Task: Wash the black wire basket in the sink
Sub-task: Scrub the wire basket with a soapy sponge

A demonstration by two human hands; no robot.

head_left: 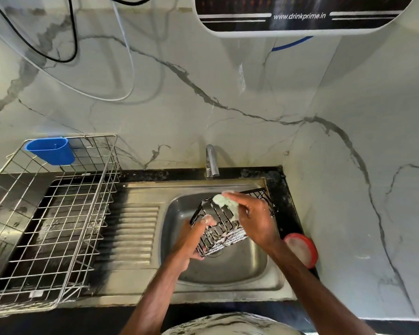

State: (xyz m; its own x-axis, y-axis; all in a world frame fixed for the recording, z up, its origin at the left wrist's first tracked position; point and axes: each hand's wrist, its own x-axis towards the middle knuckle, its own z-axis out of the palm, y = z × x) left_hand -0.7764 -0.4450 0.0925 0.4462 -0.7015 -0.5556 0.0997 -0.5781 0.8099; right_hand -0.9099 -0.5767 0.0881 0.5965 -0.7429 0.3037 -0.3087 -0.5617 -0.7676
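Basket [224, 232] gripped by left hand [194, 240]; right hand [252, 218] presses sponge [224, 201] on it.

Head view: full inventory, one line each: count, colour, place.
black wire basket: 1, black, soapy, held tilted over the sink
scrub pad: 1, pale green, at the basket's upper rim
sink: 1, steel, centre
tap: 1, chrome, behind the sink
dish rack: 1, steel wire, left of the sink
cup: 1, blue, on the rack's back rim
round container: 1, red, counter right of the sink
purifier: 1, black and white, wall above
left hand: grips the basket's lower edge
right hand: holds the pad
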